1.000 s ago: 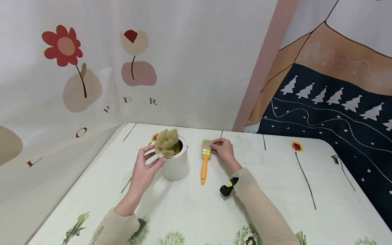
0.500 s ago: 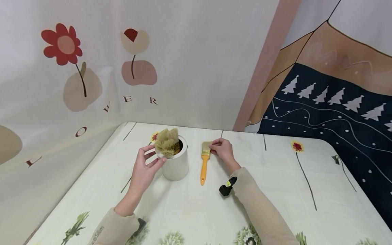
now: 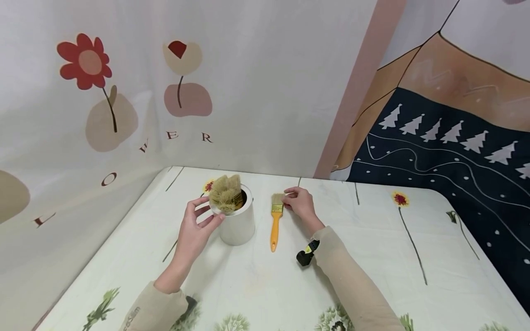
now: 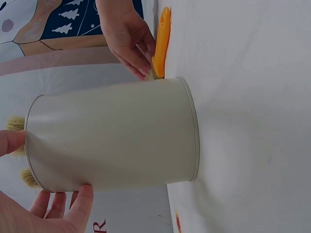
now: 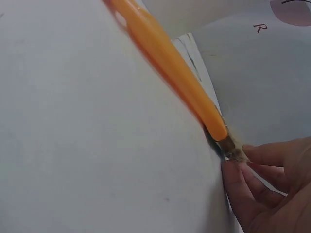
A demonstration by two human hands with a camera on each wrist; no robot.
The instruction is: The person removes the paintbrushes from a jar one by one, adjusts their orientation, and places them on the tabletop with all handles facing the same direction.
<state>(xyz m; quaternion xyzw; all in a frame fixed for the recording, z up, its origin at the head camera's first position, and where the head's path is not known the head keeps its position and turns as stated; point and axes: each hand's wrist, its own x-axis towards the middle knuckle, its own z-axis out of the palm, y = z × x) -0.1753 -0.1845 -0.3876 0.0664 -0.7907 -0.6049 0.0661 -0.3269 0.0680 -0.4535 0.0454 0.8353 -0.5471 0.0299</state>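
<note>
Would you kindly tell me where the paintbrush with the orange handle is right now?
In the head view, the paintbrush lies on the table just right of the white can, its bristles pinched by the right hand.

Floral white tablecloth (image 3: 455,266); pale flowered curtain (image 3: 265,92) behind; navy tree-print panel (image 3: 434,149) right

The white table (image 3: 252,299) before you (printed with flowers (image 3: 400,199) and thin stems (image 3: 413,247)) carries a pale can (image 3: 237,228), standing upright, and an orange-handled brush (image 3: 275,221), lying near it with the handle (image 3: 274,238) toward you.
</note>
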